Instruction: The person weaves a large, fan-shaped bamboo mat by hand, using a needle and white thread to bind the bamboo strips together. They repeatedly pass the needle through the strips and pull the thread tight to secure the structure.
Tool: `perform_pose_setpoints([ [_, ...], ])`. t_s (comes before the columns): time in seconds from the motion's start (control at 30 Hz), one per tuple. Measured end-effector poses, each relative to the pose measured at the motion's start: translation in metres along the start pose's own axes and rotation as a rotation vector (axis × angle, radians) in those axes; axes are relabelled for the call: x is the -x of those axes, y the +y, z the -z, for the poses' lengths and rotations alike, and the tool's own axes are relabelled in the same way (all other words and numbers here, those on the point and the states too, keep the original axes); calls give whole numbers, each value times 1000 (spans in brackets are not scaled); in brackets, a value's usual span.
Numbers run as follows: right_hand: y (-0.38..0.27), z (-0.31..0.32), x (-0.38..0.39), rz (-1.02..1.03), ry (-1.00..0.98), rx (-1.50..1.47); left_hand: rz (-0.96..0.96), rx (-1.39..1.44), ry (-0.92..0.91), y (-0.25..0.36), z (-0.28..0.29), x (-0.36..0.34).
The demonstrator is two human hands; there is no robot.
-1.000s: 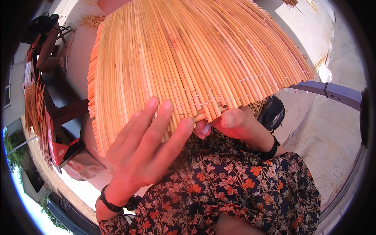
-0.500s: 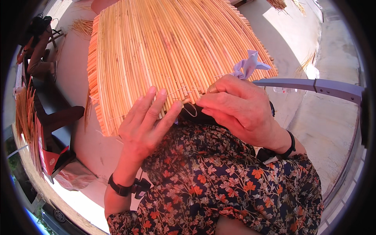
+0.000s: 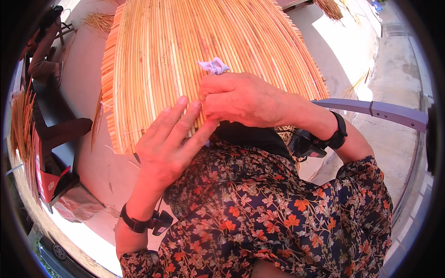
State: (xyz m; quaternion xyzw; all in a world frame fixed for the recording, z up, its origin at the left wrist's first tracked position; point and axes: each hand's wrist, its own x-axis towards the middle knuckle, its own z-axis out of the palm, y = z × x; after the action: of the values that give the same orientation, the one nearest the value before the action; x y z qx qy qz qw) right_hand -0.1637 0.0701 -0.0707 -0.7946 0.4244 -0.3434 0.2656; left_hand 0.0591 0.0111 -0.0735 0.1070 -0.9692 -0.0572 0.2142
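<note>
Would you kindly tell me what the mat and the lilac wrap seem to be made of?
The mat looks like dried reeds or similar stalks, smooth with a slight sheen: slim golden rods lie side by side. The lilac wrap by the right hand seems to be soft, matt cloth, as it bunches in loose folds, though thin plastic isn't ruled out.

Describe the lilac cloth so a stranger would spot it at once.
Find the big mat of straight orange stalks in the upper middle. Over its lower part is the right hand, with the lilac cloth just above it in the picture. Small, crumpled and pale, it stands out against the stiff stalks.
</note>
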Motion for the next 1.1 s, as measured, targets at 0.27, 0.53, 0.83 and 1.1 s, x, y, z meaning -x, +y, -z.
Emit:
perform_pose_setpoints([
  [0.27,-18,32,-22,-474,95,-837,-6,-20,-2,0,-2,-3],
  [0.53,37,84,-15,-367,740,-1133,1,17,-66,-2,3,-11],
  [0.83,42,56,21,-500,968,-1109,23,94,28,-6,1,0],
  [1.1,56,49,37,-421,933,-1147,269,678,-90,27,35,36],
])
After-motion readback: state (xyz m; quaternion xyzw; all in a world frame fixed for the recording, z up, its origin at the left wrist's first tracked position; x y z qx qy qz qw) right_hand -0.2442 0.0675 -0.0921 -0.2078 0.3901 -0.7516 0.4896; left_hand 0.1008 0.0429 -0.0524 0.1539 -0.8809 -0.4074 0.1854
